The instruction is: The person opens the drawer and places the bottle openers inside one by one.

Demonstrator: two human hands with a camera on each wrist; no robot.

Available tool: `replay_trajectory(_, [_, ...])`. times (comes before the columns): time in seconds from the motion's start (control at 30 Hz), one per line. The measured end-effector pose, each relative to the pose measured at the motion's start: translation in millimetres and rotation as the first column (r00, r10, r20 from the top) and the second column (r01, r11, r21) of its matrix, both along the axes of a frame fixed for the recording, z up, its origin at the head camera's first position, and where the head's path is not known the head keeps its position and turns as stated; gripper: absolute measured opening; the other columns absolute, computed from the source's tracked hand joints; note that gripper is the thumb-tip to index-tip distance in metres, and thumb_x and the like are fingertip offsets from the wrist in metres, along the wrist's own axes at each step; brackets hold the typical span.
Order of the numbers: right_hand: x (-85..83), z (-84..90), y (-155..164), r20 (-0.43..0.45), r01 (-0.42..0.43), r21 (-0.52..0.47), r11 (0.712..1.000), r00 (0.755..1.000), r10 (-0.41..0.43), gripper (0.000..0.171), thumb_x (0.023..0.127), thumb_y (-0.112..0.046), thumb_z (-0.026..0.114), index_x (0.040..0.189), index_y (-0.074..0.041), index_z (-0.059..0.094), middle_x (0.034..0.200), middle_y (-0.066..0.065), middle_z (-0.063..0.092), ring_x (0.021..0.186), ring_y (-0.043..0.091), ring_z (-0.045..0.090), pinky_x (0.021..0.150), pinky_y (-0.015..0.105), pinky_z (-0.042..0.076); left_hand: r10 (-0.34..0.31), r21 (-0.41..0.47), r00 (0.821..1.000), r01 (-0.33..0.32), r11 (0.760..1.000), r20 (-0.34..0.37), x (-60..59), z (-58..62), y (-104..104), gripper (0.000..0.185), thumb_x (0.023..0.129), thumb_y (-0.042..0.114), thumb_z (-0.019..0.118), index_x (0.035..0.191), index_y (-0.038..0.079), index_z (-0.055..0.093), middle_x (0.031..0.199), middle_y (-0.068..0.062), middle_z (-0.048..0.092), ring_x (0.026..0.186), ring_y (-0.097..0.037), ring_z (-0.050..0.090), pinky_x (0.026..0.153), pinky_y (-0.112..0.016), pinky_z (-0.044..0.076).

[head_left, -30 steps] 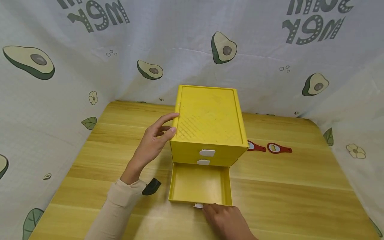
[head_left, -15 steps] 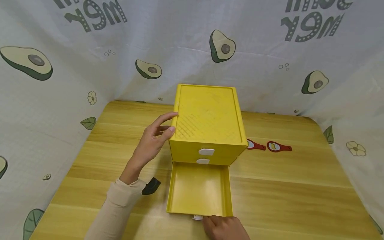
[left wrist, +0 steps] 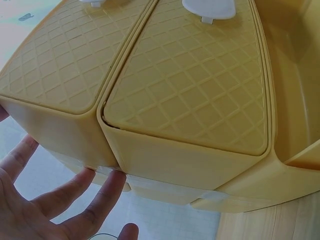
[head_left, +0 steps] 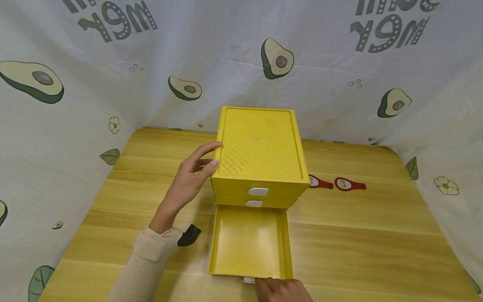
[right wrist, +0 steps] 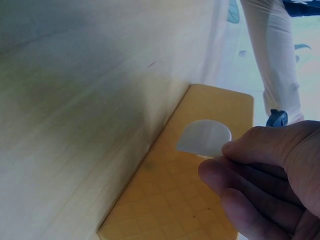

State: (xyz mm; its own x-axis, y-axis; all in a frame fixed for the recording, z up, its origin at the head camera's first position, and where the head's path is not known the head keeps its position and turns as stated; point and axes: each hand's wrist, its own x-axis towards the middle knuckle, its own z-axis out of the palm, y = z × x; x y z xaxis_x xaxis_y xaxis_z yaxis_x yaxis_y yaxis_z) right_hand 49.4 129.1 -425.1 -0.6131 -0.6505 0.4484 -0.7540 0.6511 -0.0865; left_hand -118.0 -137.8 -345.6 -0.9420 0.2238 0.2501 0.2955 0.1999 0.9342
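Observation:
A yellow drawer cabinet (head_left: 262, 142) stands on the wooden table, its bottom drawer (head_left: 250, 243) pulled out toward the person. Nothing lies on the visible floor of that drawer. At its front, my right hand (head_left: 284, 290) pinches the white drawer handle (right wrist: 205, 137) between thumb and curled index finger. My left hand (head_left: 185, 184) rests its fingertips and thumb against the cabinet's left side and top edge; in the left wrist view its spread fingers (left wrist: 107, 200) touch the side wall. The two upper drawers, each with a white handle (head_left: 258, 191), are closed.
Two red bottle openers (head_left: 351, 184) lie to the right of the cabinet, the nearer one partly hidden by it. A black strap piece (head_left: 189, 235) shows at the left sleeve. A white avocado-print cloth (head_left: 234, 63) hangs behind and beside the table.
My right hand has drawn the bottom drawer farther out toward the person, moving less in the last half second. The left hand stays at the cabinet's side. The head view has shifted slightly.

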Motion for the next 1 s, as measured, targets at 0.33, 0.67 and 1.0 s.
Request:
replay_trajectory(0.33, [4.7,-0.2,-1.6,0.025,-0.011,-0.014,1.000,1.000,0.011,0.062,0.101,-0.066,0.029,0.057,-0.023,0.022,0.062,-0.018,0.007,0.063,-0.007,-0.006,0.050,0.007,-0.004,0.002,0.007,1.000,-0.002,1.000,0.001,2.1,2.1,0.1,0.041,0.103,0.023,0.055,0.144,0.027,0.053,0.151,0.007,0.048,0.123,-0.029,0.060,0.102,-0.052,0.045])
replay_trajectory(0.67, [3.8,11.4,6.0,0.062,-0.060,-0.157,0.986,0.996,0.071,0.043,0.108,-0.032,0.039,0.075,-0.021,0.064,0.064,-0.017,0.056,0.054,-0.017,0.031,0.047,0.001,0.026,0.008,0.003,1.000,-0.008,1.000,0.005,3.2,1.9,0.8,0.042,0.103,0.023,0.055,0.145,0.026,0.052,0.151,0.005,0.048,0.124,-0.030,0.058,0.103,-0.053,0.045])
replay_trajectory(1.0, [-9.3,31.5,19.7,-0.020,0.021,-0.208,0.978,0.999,-0.026,0.046,0.105,-0.042,0.043,0.082,-0.017,0.074,0.070,-0.011,0.070,0.053,-0.004,0.060,0.048,0.009,0.043,0.007,0.007,1.000,-0.007,1.000,-0.004,2.2,0.3,1.4,0.042,0.103,0.022,0.055,0.145,0.024,0.052,0.152,0.003,0.048,0.124,-0.032,0.058,0.105,-0.056,0.042])
